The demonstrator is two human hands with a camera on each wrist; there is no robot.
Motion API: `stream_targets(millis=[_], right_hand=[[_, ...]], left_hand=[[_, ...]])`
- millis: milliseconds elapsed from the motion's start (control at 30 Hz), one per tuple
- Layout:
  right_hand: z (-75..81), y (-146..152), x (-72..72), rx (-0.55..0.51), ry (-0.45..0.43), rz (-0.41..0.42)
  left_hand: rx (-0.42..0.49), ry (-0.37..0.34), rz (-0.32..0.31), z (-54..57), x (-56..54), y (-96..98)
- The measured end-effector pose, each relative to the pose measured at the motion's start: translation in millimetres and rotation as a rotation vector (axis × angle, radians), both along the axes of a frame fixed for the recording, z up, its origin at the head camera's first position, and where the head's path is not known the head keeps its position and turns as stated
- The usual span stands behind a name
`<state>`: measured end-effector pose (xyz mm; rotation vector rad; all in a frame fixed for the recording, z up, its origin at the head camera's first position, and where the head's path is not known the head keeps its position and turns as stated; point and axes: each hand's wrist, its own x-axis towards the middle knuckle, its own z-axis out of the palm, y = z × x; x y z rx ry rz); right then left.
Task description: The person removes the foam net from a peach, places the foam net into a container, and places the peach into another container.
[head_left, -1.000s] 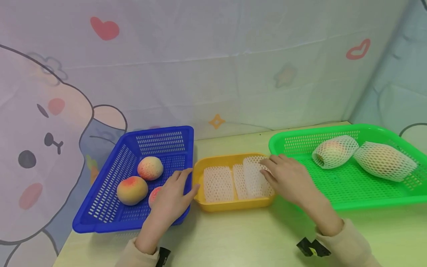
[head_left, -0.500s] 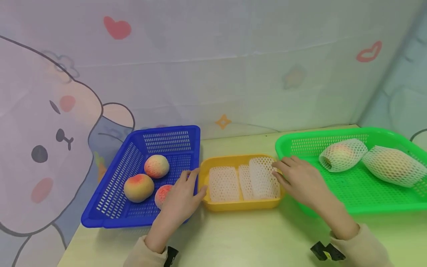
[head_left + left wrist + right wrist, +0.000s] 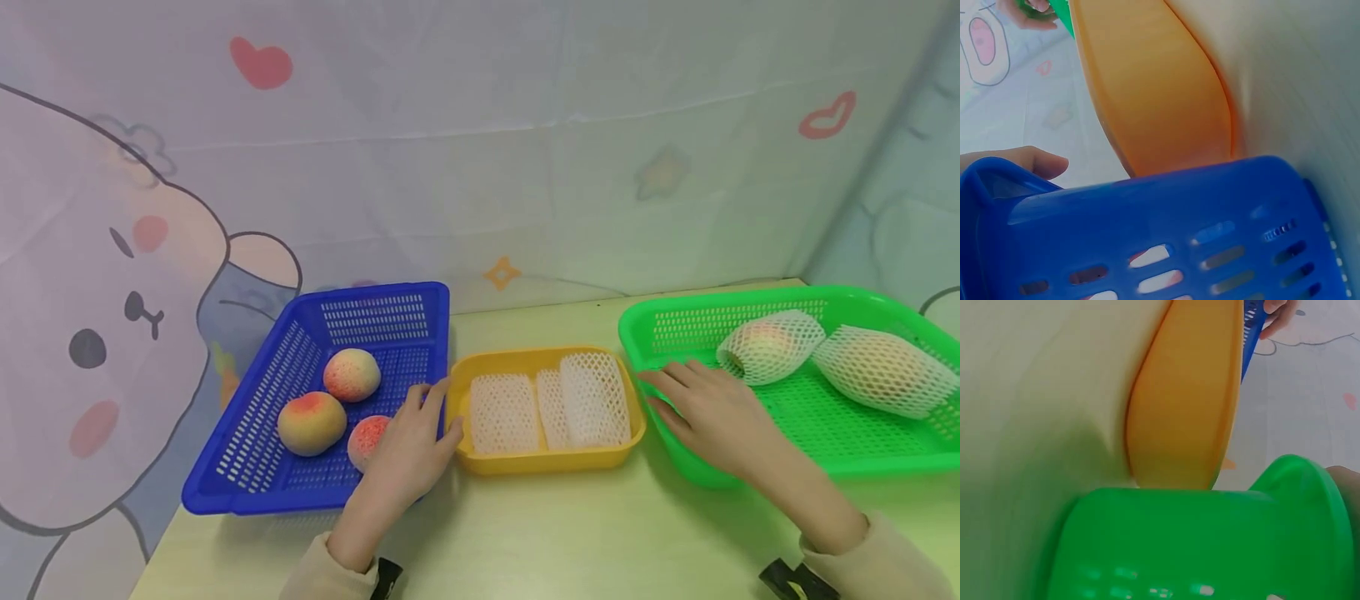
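My left hand (image 3: 408, 446) rests at the right rim of the blue basket (image 3: 442, 333), its fingers relaxed and its thumb toward the yellow tray. Inside that basket lie three peaches, one with a red top (image 3: 312, 423), a speckled one (image 3: 352, 375), and a pinkish one (image 3: 367, 442) partly hidden by the hand. Over the left rim of the green basket (image 3: 675, 458) is my right hand (image 3: 712, 417), fingers loosely bent and holding nothing. Between the hands, the yellow tray (image 3: 555, 461) carries white foam nets: one flat on the left (image 3: 504, 414) and overlapping ones (image 3: 596, 404) on the right.
Two peaches in foam nets, a nearer-left one (image 3: 772, 346) and a right one (image 3: 885, 371), lie in the green basket. All three containers stand side by side on a pale table (image 3: 540, 533). A printed cloth (image 3: 450, 167) hangs behind.
My right hand has left the foam nets in the tray and moved right, over the green basket's rim. My left hand stays at the blue basket. The head view has shifted slightly.
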<state>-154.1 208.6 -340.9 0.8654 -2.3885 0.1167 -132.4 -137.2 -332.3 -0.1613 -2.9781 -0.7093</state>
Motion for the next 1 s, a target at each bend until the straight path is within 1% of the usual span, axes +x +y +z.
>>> stream_targets(millis=[200, 400, 767, 900, 1000], right_hand=[[-4.3, 10.7, 7.9, 0.0, -0.044, -0.012], [-6.3, 24.9, 9.4, 0.029, -0.052, -0.005], [-7.0, 49.5, 5.6, 0.068, -0.075, -0.005], [-7.4, 58.6, 1.2, 0.076, -0.059, 0.004], [-9.5, 67.2, -4.6, 0.084, -0.027, 0.015]], left_hand=[[-0.001, 0.006, 0.002, -0.1, 0.5, -1.3], [0.006, 0.012, -0.009, -1.3, 0.4, -2.0], [0.0, 0.01, -0.007, -2.2, -0.6, -1.7], [0.001, 0.005, -0.006, -2.3, -0.5, -1.6], [0.003, -0.001, -0.007, -2.4, -0.4, -1.3]])
